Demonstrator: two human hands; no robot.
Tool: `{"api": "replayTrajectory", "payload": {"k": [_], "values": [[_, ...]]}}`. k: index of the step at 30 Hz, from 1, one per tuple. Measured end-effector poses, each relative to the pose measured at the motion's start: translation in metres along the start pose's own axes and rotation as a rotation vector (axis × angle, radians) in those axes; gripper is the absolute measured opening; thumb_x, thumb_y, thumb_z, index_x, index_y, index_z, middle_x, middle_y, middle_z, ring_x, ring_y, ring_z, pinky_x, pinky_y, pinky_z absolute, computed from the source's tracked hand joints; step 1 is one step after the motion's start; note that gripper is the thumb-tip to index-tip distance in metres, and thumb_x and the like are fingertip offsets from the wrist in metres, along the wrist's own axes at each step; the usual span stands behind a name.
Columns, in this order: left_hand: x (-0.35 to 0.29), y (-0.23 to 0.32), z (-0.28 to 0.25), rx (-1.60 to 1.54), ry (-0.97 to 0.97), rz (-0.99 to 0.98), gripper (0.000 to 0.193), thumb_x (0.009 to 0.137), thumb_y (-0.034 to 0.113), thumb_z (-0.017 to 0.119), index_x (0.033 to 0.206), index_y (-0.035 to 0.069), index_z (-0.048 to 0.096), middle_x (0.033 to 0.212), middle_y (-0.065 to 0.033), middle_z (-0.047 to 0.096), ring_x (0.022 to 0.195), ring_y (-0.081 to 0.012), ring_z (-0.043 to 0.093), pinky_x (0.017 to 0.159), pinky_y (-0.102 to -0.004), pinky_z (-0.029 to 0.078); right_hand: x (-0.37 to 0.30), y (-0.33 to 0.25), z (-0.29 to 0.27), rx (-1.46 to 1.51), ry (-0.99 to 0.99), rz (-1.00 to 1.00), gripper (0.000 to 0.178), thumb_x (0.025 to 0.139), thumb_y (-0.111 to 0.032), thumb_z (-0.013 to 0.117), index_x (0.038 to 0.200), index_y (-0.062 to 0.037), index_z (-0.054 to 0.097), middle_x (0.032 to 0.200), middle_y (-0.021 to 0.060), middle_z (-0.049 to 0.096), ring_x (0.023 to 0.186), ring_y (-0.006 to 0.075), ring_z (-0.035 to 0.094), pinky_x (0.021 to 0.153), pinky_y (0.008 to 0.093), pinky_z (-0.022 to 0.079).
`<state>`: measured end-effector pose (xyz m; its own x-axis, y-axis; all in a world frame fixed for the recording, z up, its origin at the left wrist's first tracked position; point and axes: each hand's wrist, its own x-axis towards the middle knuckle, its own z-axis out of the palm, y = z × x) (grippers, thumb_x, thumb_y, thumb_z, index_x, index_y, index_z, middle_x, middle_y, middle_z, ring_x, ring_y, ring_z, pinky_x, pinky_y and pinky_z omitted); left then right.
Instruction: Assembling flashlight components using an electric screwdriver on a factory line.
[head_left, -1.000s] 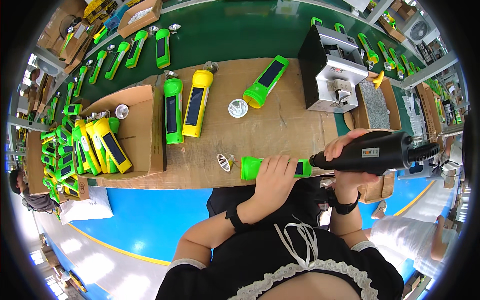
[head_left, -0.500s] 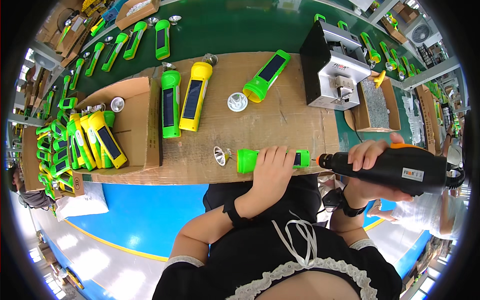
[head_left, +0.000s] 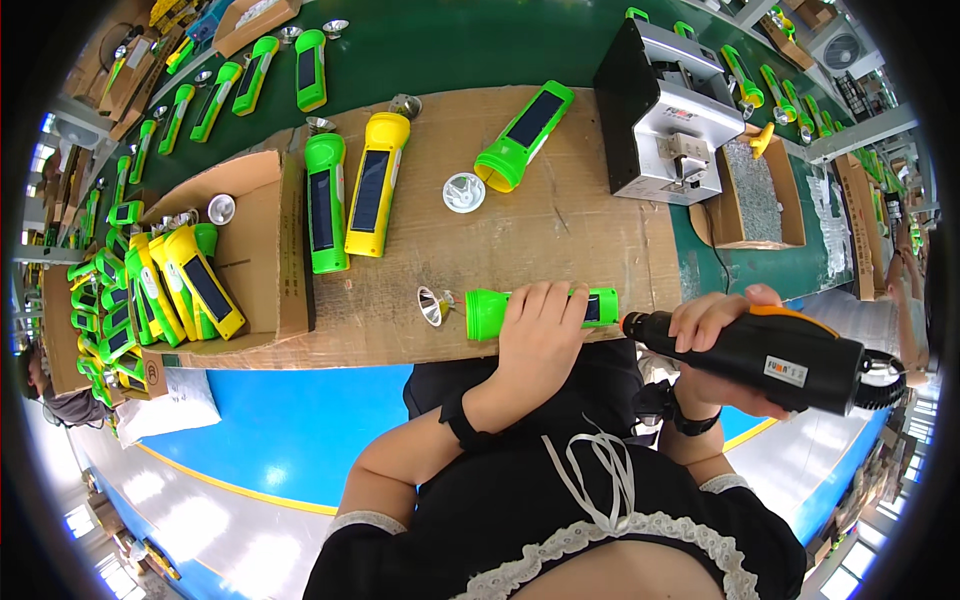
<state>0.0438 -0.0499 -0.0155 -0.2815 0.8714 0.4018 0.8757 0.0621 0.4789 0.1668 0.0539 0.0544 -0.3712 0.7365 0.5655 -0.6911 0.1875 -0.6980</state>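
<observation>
My left hand is wrapped over a green flashlight that lies sideways at the front edge of a cardboard sheet. Its dark solar panel shows partly past my fingers. A silver reflector hangs by wires at the flashlight's open left end. My right hand grips a black electric screwdriver with an orange strip. The tool's tip is at the flashlight's right end; whether it touches a screw is too small to tell. Farther back lie another green flashlight and a loose reflector.
At left, a cardboard box holds several green and yellow flashlights. A green flashlight and a yellow one lie beside it. Back right stand a black-and-silver machine and an open box of small metal parts.
The screwdriver has shifted slightly left, its tip closer to the flashlight's end, and its rear has dipped. My left hand keeps its hold. The whole view has shifted a little.
</observation>
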Motion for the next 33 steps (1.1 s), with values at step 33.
{"api": "replayTrajectory", "payload": {"k": [33], "values": [[0.001,0.000,0.002,-0.051,0.059,0.003,0.046,0.061,0.017,0.073,0.101,0.003,0.057,0.097,-0.0078,0.058,0.091,-0.0227,0.057,0.082,-0.0354,0.037,-0.012,0.005,-0.004,0.034,-0.126,0.035,0.100,0.053,-0.070,0.070,0.113,0.0030,0.037,0.078,0.0159,0.056,0.066,0.0271,0.057,0.063,0.0365,0.049]]}}
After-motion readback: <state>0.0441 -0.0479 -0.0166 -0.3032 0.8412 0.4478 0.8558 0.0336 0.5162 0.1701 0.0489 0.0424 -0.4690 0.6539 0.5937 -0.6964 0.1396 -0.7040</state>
